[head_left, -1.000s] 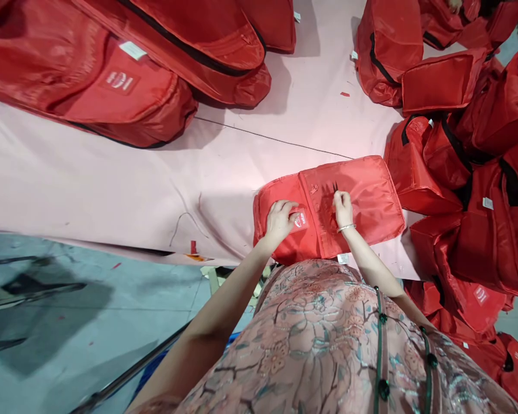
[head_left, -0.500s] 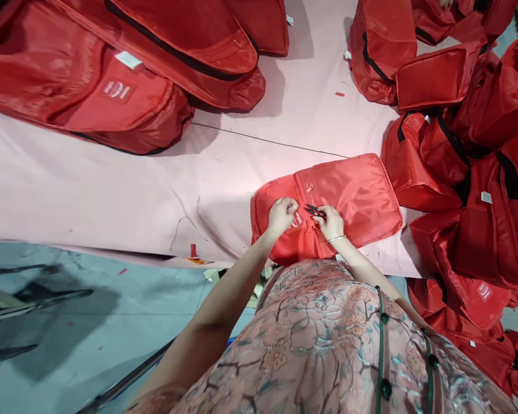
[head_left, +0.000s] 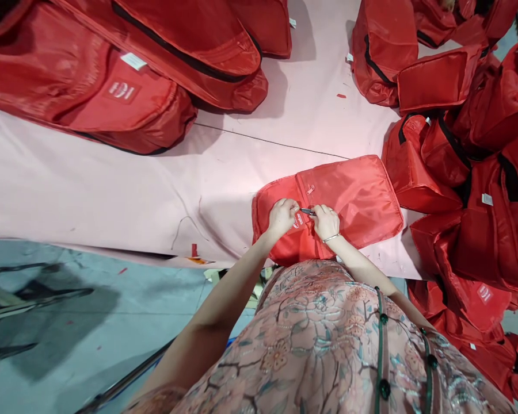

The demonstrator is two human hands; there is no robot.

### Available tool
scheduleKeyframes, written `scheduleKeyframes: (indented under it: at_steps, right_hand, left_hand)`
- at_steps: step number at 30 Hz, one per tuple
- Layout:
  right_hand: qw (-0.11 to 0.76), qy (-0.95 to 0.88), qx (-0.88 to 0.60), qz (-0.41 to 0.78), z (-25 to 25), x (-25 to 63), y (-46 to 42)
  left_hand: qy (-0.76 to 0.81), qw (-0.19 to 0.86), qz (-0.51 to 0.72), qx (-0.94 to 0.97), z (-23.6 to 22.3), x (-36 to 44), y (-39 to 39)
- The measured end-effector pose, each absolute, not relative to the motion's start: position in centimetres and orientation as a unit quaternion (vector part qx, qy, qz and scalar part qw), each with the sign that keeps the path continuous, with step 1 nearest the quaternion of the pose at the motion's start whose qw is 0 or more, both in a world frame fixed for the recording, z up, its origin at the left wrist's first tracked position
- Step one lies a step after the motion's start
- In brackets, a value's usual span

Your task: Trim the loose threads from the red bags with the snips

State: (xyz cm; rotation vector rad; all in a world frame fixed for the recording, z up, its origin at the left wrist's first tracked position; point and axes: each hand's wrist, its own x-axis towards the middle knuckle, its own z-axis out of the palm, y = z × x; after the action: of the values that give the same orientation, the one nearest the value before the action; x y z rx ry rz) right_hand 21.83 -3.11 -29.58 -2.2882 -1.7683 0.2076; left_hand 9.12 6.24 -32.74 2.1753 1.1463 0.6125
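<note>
A red bag (head_left: 357, 195) lies flat on the pink-covered table close to my body, with a zipper pull (head_left: 311, 188) near its middle and a printed label partly hidden by my fingers. My left hand (head_left: 282, 217) rests over its left part, fingertips pinched together; whatever they hold is too small to make out. In my right hand (head_left: 327, 222) are small thread snips (head_left: 307, 211), their blades pointing left and reaching close to the left fingertips. The blades look closed. A thin bracelet circles my right wrist.
Several stuffed red bags (head_left: 125, 103) lie at the far left of the table (head_left: 112, 184). More red bags (head_left: 440, 167) are heaped on the right, some lower down past the edge. Fabric scraps lie about. A metal frame (head_left: 34, 302) stands on the floor at left.
The snips have moved slightly left toward my left fingertips, and their blades have gone from spread to closed. My left hand stays in its pinch on the bag.
</note>
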Motion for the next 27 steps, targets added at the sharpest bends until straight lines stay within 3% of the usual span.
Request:
scheduleKeyframes:
  at_steps: [3, 9, 15, 19, 21, 24, 27]
  right_hand:
    - [0.165, -0.596, -0.782, 0.079, -30.2, 22.3, -3.1]
    - [0.266, -0.544, -0.789, 0.106, -31.5, 23.2, -3.5]
    - [0.288, -0.524, -0.795, 0.103, -31.8, 23.0, -3.6]
    - [0.274, -0.52, -0.803, 0.103, -31.8, 23.0, -3.6]
    - [0.27, -0.515, -0.807, 0.104, -31.8, 23.0, -3.6]
    - [0.274, -0.512, -0.807, 0.112, -31.9, 23.0, -3.6]
    - [0.286, -0.514, -0.8, 0.117, -32.0, 23.1, -3.6]
  left_hand:
    - [0.44, 0.317, 0.244, 0.804, -32.7, 8.8, 6.7]
    - [0.494, 0.455, 0.244, 0.7, -32.3, 7.2, 8.9]
    - [0.446, 0.278, 0.125, 0.841, -31.8, 7.9, 8.6]
    - [0.45, 0.254, 0.11, 0.849, -32.0, 9.2, 8.0]
    - [0.46, 0.301, 0.153, 0.821, -32.1, 9.8, 8.0]
    - [0.471, 0.487, 0.31, 0.667, -31.6, 10.1, 8.7]
    - [0.446, 0.605, 0.414, 0.513, -30.2, 9.0, 10.4]
